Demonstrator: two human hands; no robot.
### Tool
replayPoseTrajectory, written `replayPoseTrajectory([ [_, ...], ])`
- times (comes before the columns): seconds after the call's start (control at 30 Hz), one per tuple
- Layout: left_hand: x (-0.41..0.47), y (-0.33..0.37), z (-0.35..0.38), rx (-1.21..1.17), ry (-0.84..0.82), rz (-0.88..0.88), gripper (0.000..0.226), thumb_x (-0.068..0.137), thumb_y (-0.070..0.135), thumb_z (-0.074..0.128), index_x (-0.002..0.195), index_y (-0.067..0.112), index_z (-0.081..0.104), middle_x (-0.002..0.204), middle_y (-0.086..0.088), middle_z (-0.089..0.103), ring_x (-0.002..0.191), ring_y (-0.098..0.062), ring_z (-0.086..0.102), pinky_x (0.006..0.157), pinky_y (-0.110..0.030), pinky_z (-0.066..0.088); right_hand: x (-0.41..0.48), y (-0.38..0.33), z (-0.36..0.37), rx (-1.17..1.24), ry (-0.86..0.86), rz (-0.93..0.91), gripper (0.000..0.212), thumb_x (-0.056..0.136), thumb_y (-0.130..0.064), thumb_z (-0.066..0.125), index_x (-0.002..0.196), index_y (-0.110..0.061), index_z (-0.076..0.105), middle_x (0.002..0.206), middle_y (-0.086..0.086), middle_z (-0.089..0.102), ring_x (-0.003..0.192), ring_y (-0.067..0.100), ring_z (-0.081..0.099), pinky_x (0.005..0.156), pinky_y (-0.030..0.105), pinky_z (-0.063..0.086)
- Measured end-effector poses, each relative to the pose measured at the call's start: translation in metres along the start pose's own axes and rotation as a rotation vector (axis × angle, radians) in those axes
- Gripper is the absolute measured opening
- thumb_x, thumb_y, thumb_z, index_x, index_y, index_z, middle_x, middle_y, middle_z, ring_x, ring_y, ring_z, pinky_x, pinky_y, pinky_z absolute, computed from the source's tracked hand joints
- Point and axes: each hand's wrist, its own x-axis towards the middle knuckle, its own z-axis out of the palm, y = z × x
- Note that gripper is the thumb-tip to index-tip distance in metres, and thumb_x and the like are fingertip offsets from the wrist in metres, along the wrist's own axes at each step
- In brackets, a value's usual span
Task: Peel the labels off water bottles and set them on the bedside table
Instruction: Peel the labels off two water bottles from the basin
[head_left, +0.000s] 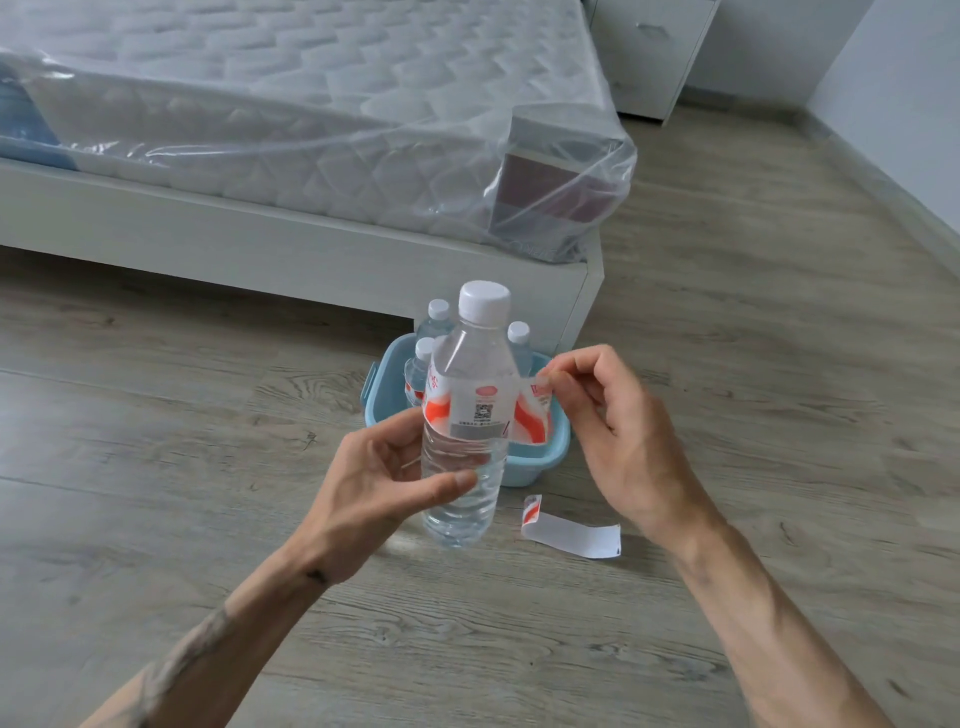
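A clear water bottle (465, 483) with a white cap is upright in mid-air, and my left hand (387, 478) grips its lower body. Its red and white label (480, 410) is partly unwrapped and stands off the bottle on the right. My right hand (608, 431) pinches the loose end of that label between thumb and fingers. Behind the bottle a light blue basket (540, 452) on the floor holds three more bottles (439, 319). A peeled label (571, 532) lies flat on the floor to the right of the basket.
A white bed frame (291, 249) with a plastic-wrapped mattress (291, 98) fills the upper left. The white bedside table (649, 52) with drawers stands at the top right by the wall. Grey wood-look floor (779, 338) spreads around.
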Motion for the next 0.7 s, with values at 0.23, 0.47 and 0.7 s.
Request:
replayPoseTrajectory([
  [0.23, 0.003, -0.001, 0.003, 0.116, 0.073, 0.007, 0.058, 0.075, 0.018, 0.096, 0.128, 0.013, 0.074, 0.125, -0.006, 0.082, 0.120, -0.023, 0.078, 0.101, -0.031, 0.061, 0.004, -0.003, -0.009, 0.371, 0.000, -0.002, 0.008, 0.098, -0.010, 0.070, 0.101, -0.017, 0.066, 0.089, -0.009, 0.080, 0.083, 0.002, 0.074, 0.078, 0.015, 0.057],
  [0.47, 0.006, -0.012, 0.002, 0.364, 0.205, 0.022, 0.060, 0.072, 0.019, 0.100, 0.125, 0.017, 0.071, 0.118, 0.006, 0.083, 0.113, -0.009, 0.078, 0.099, -0.024, 0.060, 0.000, -0.017, -0.023, 0.191, -0.062, -0.100, 0.038, 0.085, -0.041, 0.086, 0.120, -0.039, 0.071, 0.102, -0.004, 0.083, 0.092, 0.017, 0.079, 0.088, 0.045, 0.063],
  [0.7, -0.007, -0.027, 0.012, 0.471, 0.167, 0.023, 0.066, 0.067, 0.037, 0.100, 0.125, 0.027, 0.071, 0.118, 0.013, 0.081, 0.114, -0.002, 0.076, 0.105, -0.021, 0.056, 0.043, -0.027, -0.013, 0.299, 0.062, -0.114, 0.005, 0.094, -0.026, 0.080, 0.099, -0.029, 0.081, 0.092, -0.005, 0.084, 0.083, 0.010, 0.079, 0.076, 0.024, 0.061],
])
